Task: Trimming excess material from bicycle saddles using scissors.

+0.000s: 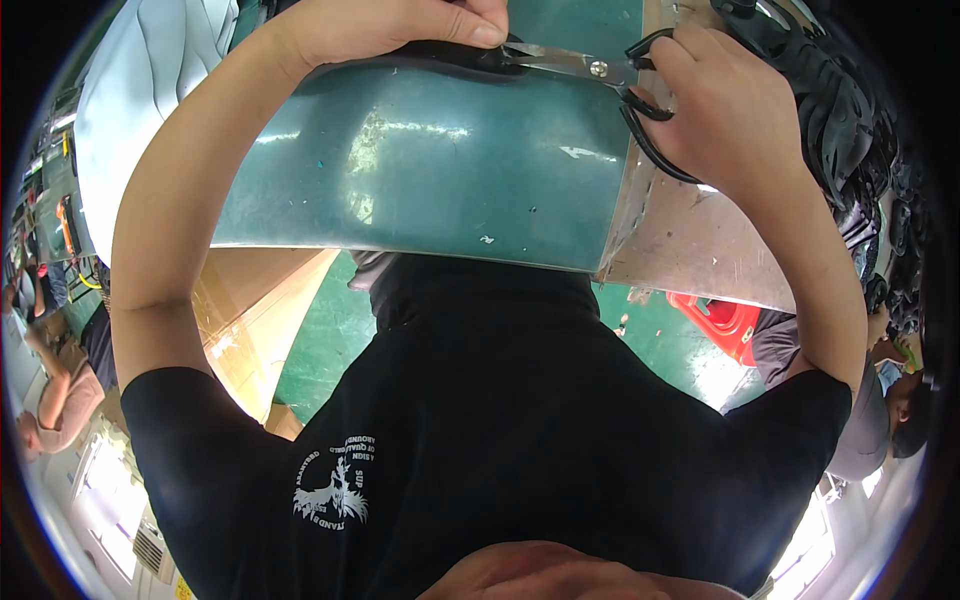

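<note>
My left hand (425, 22) is at the top of the head view, its thumb pressed down on a black sole-shaped piece (465, 65) with a rounded end. Part of that piece is hidden under the hand. My right hand (725, 115) grips a pair of scissors (598, 69) with black handles and silver blades, fingers through the loops. The blades point left and lie partly apart, their tips at the rounded end of the black piece. Both hands are above the green tabletop (450, 180).
White curved sheets (150, 110) are stacked at the left. A heap of black sole-like pieces (840, 130) rises at the right, beyond a brown board (690, 235). Below the table are a cardboard box (250, 310) and a red plastic stool-like object (725, 325). Other people sit at both sides.
</note>
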A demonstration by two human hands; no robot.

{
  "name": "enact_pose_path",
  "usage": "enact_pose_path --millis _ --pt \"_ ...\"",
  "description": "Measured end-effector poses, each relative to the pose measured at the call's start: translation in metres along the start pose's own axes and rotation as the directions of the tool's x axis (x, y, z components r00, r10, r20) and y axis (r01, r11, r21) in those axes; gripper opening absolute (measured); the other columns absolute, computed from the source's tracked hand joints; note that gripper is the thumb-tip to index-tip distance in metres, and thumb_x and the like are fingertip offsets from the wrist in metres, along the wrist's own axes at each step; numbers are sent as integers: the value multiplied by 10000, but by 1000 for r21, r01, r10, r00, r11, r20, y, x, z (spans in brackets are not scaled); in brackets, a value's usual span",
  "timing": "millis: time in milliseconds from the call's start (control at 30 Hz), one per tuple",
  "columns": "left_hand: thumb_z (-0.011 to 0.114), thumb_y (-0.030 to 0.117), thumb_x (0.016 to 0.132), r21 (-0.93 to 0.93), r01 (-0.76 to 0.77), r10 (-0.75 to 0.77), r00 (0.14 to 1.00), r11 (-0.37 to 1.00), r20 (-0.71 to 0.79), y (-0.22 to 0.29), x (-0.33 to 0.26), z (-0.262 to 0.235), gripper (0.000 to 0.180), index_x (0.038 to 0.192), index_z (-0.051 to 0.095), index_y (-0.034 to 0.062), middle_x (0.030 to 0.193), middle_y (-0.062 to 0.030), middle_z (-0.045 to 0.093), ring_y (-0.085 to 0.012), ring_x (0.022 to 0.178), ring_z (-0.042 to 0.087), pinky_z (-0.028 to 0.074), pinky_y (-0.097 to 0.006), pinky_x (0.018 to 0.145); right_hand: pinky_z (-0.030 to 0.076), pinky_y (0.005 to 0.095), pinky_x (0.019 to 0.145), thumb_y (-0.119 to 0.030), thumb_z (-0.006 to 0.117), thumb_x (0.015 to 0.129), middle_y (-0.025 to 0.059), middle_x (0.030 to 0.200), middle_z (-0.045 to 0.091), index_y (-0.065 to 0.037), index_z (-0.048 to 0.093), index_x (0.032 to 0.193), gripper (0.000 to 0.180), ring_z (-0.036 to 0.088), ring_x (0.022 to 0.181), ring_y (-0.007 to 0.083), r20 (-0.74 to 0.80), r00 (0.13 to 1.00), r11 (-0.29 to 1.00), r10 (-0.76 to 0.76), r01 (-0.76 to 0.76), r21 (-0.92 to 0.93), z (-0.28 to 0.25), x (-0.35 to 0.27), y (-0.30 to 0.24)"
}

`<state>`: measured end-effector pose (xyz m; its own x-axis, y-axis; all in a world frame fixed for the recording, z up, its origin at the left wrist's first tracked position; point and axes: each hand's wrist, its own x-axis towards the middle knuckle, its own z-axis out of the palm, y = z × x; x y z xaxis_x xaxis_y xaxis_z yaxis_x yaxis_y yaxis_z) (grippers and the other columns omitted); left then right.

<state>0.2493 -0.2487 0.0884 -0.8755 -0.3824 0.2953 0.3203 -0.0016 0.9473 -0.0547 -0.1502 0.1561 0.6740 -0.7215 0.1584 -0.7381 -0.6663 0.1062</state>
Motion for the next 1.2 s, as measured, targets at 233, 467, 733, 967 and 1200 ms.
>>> enact_pose_path --millis 233,467,733,967,1200 --pt "771 -11 938 181 437 -396 891 881 -221 26 6 12 19 932 764 -28 960 -32 672 -124 902 644 508 -256 864 572 409 703 -267 866 757 66 893 657 -78 676 907 307 700 874 286 62 998 999 -16 18 -28 -1 6 5" --pt "787 51 939 272 414 -362 905 869 -222 28 9 11 66 933 769 -12 932 -17 684 -119 889 652 515 -261 857 568 420 675 -276 855 746 80 884 675 -68 695 876 293 702 821 297 106 994 999 10 -7 -35 -10 11 1" --pt "783 87 953 209 486 -430 864 849 -263 28 5 14 78 949 771 10 881 -19 746 -109 805 655 532 -271 772 557 421 665 -300 858 762 90 813 656 -73 711 874 293 702 809 307 151 988 1000 18 -17 -10 -18 16 -11" --pt "789 121 954 232 495 -426 857 837 -291 28 7 17 116 949 768 7 872 -21 751 -117 799 658 534 -276 762 565 415 647 -321 862 769 86 846 668 -78 706 865 304 706 780 295 156 988 994 8 10 -109 -3 21 -19" --pt "757 142 982 91 439 -370 838 894 -402 17 7 6 141 948 762 5 832 -24 714 -118 768 612 496 -270 736 561 428 606 -337 852 790 91 778 662 -85 668 791 312 700 720 313 162 986 993 -51 67 -94 12 17 -4"
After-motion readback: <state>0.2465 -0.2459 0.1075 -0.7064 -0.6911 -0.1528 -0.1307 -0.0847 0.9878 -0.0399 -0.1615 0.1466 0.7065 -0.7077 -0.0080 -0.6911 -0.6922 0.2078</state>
